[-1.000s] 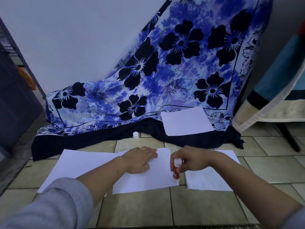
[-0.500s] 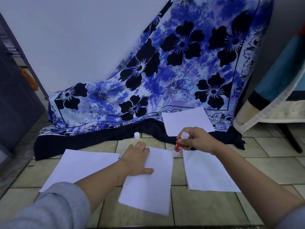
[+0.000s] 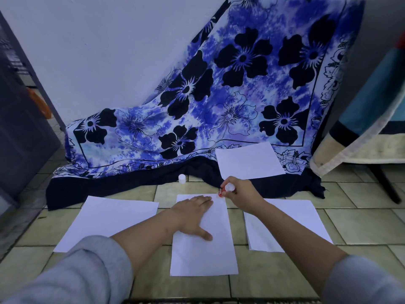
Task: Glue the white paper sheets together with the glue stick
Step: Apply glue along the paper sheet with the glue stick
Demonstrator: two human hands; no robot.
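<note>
Three white paper sheets lie side by side on the tiled floor: a left sheet (image 3: 109, 220), a middle sheet (image 3: 206, 253) set upright, and a right sheet (image 3: 291, 224). My left hand (image 3: 192, 218) presses flat on the upper part of the middle sheet, fingers spread. My right hand (image 3: 243, 191) grips the red and white glue stick (image 3: 224, 190), tilted, with its tip at the middle sheet's top right corner. A fourth white sheet (image 3: 247, 161) rests farther back on the cloth.
The small white glue cap (image 3: 182, 178) stands on the floor at the dark hem of a blue floral cloth (image 3: 219, 102) draped against the wall. A covered piece of furniture (image 3: 363, 137) stands at the right, a dark door (image 3: 19, 119) at the left.
The middle sheet has been turned from lying sideways to upright under my left hand. My right hand carried the glue stick up from the sheet's lower edge to its top right corner.
</note>
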